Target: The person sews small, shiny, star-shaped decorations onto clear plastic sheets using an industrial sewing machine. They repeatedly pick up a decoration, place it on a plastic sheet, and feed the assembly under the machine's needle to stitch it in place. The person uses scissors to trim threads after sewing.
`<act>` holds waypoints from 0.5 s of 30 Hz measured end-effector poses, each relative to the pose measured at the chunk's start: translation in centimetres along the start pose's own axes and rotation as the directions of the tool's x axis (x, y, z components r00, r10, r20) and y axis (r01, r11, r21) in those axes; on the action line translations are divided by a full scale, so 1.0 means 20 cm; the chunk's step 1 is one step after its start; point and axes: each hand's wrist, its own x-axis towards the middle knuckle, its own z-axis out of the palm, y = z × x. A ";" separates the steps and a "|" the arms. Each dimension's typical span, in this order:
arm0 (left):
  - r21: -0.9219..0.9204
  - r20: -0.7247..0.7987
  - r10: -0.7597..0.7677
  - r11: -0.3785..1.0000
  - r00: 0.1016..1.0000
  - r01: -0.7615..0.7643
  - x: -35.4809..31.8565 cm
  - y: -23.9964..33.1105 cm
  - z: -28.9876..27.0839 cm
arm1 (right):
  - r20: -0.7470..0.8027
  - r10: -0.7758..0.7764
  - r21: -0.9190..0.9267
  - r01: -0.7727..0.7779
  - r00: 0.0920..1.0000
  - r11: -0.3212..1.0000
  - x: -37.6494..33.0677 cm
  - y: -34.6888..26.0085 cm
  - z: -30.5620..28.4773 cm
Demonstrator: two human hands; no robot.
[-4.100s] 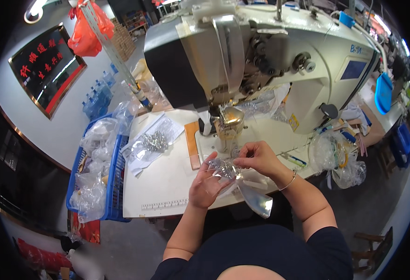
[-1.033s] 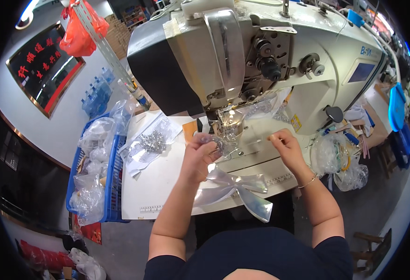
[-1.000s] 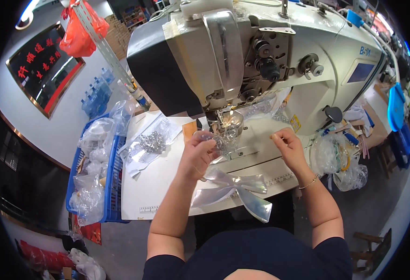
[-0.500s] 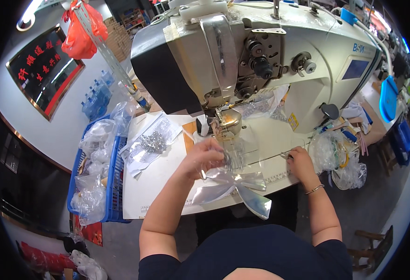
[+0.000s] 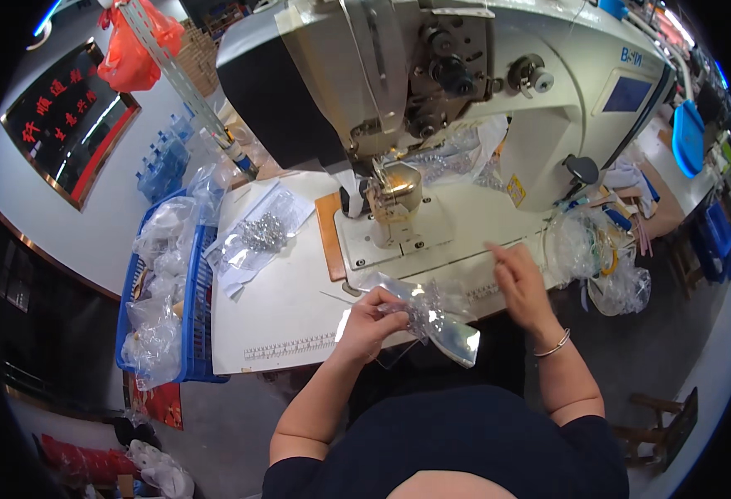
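Note:
My left hand (image 5: 371,326) is closed in a pinch on a shiny, see-through plastic bow (image 5: 451,339) at the table's front edge. Its glossy tails spread to the right of my fingers, and its gathered middle is partly hidden by them. My right hand (image 5: 522,287) hovers over the right front of the table, apart from the bow. Its index finger stretches forward and I see nothing held in it. Beyond both hands stands a sewing machine (image 5: 540,125), with its presser foot and needle area (image 5: 394,200) behind the bow.
A heap of small silvery pieces (image 5: 264,233) lies on white paper at the left. Beside the table stands a blue basket (image 5: 201,320) of clear plastic bags. More clear plastic (image 5: 586,249) is bundled at the right. A wooden stool (image 5: 661,428) stands on the floor at lower right.
My left hand has drawn the bow toward me, away from the needle area. My right hand has lifted a little and its index finger is stretched out.

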 end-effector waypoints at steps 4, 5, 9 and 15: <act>-0.089 -0.045 -0.018 0.996 0.999 0.014 -0.08 -0.02 -0.02 | 0.252 -0.172 0.165 0.133 0.952 0.977 -0.17 -0.11 0.14; -0.096 -0.060 -0.035 0.995 0.998 0.029 -0.10 -0.02 -0.02 | 0.260 -0.166 0.134 0.135 0.951 0.982 -0.18 -0.11 0.15; -0.070 -0.122 -0.063 0.996 0.990 0.055 -0.18 -0.04 -0.03 | 0.259 -0.212 0.079 0.198 0.942 0.977 -0.17 -0.15 0.19; -0.156 -0.125 -0.079 0.986 0.989 0.059 -0.22 -0.03 -0.07 | 0.264 -0.300 0.106 0.281 0.917 0.954 -0.13 -0.18 0.26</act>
